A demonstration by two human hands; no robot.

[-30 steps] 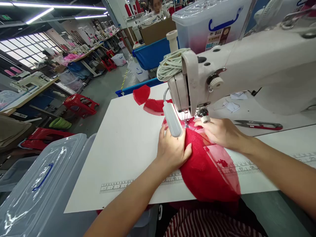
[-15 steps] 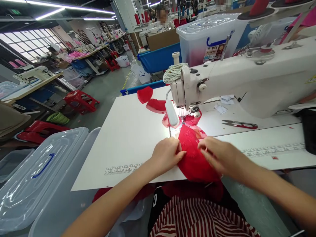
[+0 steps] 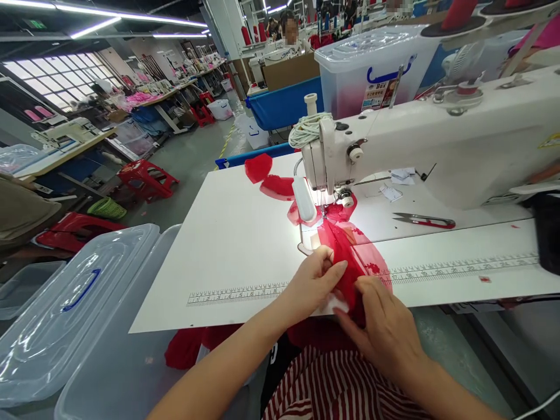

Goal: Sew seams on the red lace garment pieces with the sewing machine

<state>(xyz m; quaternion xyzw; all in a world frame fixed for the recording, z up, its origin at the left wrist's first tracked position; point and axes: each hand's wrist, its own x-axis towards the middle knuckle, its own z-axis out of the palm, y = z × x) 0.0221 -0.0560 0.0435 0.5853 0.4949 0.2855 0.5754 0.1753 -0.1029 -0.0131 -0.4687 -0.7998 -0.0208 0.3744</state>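
Red fabric (image 3: 346, 256), part dense and part sheer with lace, runs from under the sewing machine's needle (image 3: 324, 211) toward the table's front edge. My left hand (image 3: 315, 281) pinches the left edge of its gathered part between thumb and fingers. Lower and to the right, my right hand (image 3: 385, 324) grips the same fabric, fingers on top and thumb stretched along the near side. A sheer pink-red panel (image 3: 371, 256) lies flat on the table beyond the right fingers. The white sewing machine (image 3: 394, 134) stands over the work with its lamp lit.
Red thread snips (image 3: 424, 220) and paper scraps (image 3: 402, 176) lie right of the needle. Loose red pieces (image 3: 258, 168) are on the table (image 3: 219, 233) at the back left. Lidded plastic bins (image 3: 79, 303) stand on the left; another box (image 3: 363, 70) is behind the machine.
The red fabric, spread wide before, is now gathered into a narrow fold, uncovering the sheer panel. My right hand has moved down toward the table edge; my left hand has shifted right.
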